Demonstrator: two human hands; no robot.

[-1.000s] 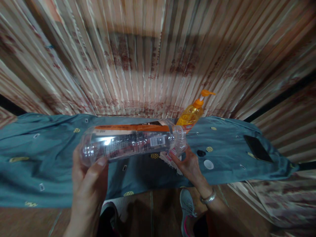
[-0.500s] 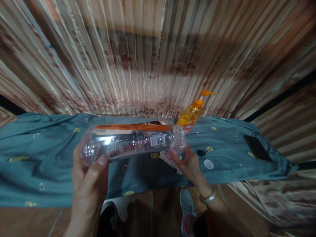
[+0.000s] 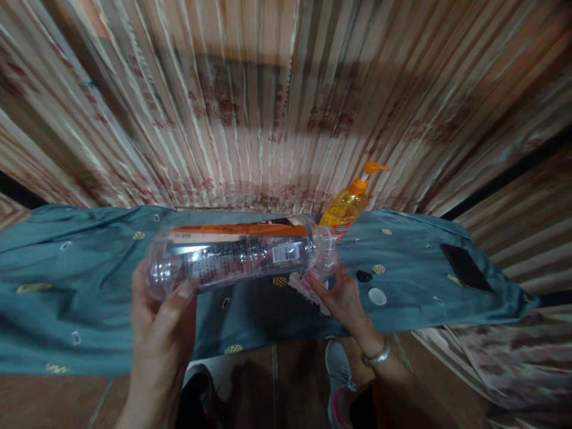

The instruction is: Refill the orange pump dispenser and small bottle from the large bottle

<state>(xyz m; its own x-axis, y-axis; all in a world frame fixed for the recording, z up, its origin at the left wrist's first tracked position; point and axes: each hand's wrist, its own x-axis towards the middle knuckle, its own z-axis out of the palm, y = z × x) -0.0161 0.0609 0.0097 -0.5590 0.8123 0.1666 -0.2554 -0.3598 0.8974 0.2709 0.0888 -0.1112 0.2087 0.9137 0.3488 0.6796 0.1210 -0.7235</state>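
A large clear plastic bottle [image 3: 236, 253] with an orange and white label lies nearly level in the air above the cloth. My left hand [image 3: 164, 316] grips its base end. At its mouth end, my right hand [image 3: 342, 298] holds a small clear container [image 3: 325, 262] with pink print, its opening close against the large bottle's mouth; whether they touch I cannot tell. Just under the right hand's fingers is a piece of white crumpled material [image 3: 308, 293]. Behind the small container stands an orange pump bottle [image 3: 344, 208] with yellow liquid.
On the green patterned cloth [image 3: 89, 256] to the right are a black cap [image 3: 364, 276], a white round lid [image 3: 378, 297] and a dark phone [image 3: 466, 268]. A pleated curtain [image 3: 268, 119] hangs behind. Feet in shoes [image 3: 338, 363] show below the front edge.
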